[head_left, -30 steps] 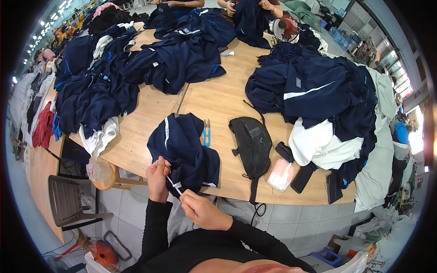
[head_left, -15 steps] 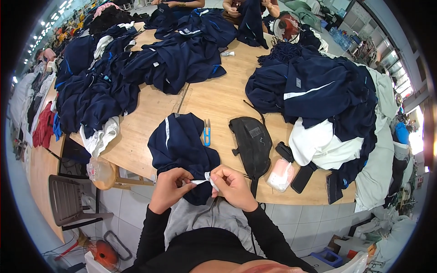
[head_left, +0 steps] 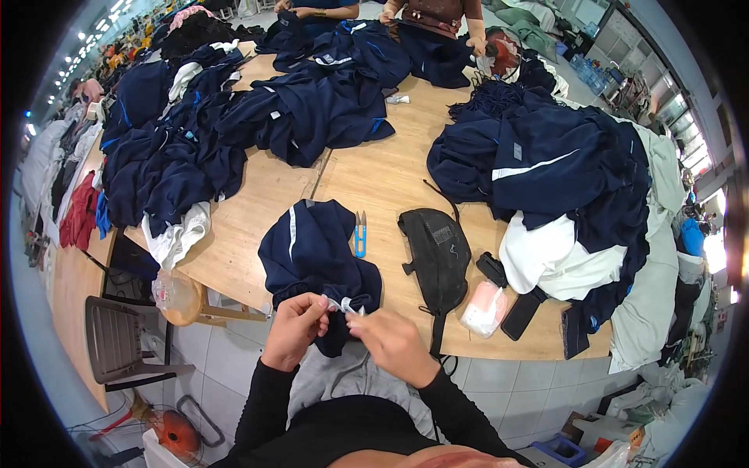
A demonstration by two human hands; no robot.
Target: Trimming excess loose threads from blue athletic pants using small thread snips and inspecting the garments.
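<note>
A navy garment [head_left: 312, 246] with a white stripe lies bunched at the table's near edge, and its lower end hangs over toward my lap. My left hand [head_left: 295, 331] pinches a small white strip at the garment's near end between thumb and fingertips. Just right of it, my right hand [head_left: 399, 345], slightly blurred, has its fingers closed at the other side of the same white strip [head_left: 347, 305]. Whether the strip is a label or a trim I cannot tell. Thread snips [head_left: 360, 237] with blue handles lie beside the garment, blades pointing away.
To the right are a black waist bag [head_left: 435, 261], a pink-and-white pack [head_left: 485, 310] and a black phone [head_left: 523, 314]. Navy garment heaps lie at left [head_left: 168, 168] and right [head_left: 569, 160]. Across the table a co-worker's hand [head_left: 477, 45] is beside a navy garment.
My hands have moved slightly apart, and my right hand has turned knuckles up. Across the table, a co-worker's raised navy garment has come down onto the tabletop. The view has shifted a little.
</note>
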